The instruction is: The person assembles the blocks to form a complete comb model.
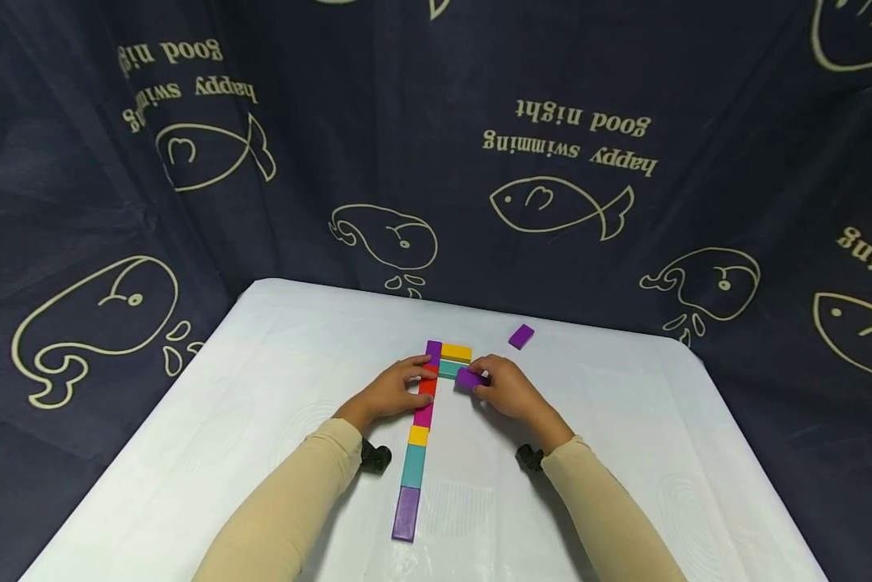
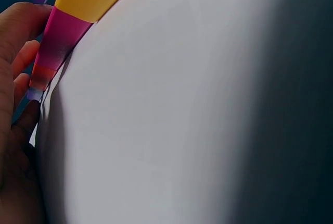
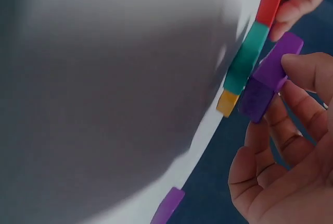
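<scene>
A line of coloured blocks lies on the white table: a purple block (image 1: 433, 349) at the far end, then a red block (image 1: 427, 387), a magenta block (image 1: 423, 416), a yellow block (image 1: 419, 436), a teal block (image 1: 414, 466) and a purple one nearest. My left hand (image 1: 390, 391) touches the line from the left, fingertips and thumb tip at the red and magenta blocks. Between thumb and fingers, my right hand (image 1: 507, 386) pinches a purple block (image 3: 281, 60). That block overlaps the right end of a teal block (image 3: 243, 60) that extends sideways from the line.
Beyond the sideways teal block lies another yellow block (image 1: 456, 352). A loose purple block (image 1: 521, 336) lies farther right, near the table's back edge. Dark fabric (image 1: 436, 145) printed with fish and whales hangs behind the table (image 1: 596, 493).
</scene>
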### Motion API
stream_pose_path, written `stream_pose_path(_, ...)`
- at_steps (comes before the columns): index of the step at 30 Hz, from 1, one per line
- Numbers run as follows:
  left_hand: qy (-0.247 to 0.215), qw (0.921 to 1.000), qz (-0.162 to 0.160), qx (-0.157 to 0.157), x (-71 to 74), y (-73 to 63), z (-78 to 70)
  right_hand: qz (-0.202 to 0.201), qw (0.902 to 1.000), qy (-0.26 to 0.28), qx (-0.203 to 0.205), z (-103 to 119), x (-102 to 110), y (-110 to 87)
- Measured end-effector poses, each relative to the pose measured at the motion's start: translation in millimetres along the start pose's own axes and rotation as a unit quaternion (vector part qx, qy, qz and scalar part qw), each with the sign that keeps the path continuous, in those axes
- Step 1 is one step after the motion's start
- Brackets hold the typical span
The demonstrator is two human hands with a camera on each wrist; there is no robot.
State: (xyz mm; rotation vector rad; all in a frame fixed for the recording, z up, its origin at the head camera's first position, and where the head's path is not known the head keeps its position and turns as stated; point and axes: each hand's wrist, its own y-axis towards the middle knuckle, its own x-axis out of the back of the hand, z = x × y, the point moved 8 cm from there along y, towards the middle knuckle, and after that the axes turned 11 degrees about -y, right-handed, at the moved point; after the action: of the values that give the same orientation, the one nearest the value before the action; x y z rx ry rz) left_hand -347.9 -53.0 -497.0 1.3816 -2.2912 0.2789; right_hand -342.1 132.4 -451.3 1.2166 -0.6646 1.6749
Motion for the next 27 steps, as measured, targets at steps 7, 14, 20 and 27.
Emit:
stream_pose_path(7, 0.002, 1.0, -0.001, 0.001, -0.7, 1.3, 3.3, 0.01, 0.9999, -0.011, 0.005, 10.9, -9.9, 4.2)
stream_pose_path(14, 0.005, 1.0, 0.0, -0.008, -0.4, 1.1, 2.1, 0.022, 0.9982, -0.048, 0.028, 21.5, -16.0, 9.2)
stream_pose_path(20, 0.009, 0.9999, 0.0, -0.013, -0.2, 1.2, 1.4, 0.026, 0.9972, -0.06, 0.036, 25.4, -20.5, 12.5)
stream_pose_path(27, 0.013, 0.9998, -0.002, -0.015, -0.9, 2.3, 4.4, 0.035, 0.9965, -0.064, 0.04, 29.9, -22.5, 13.0)
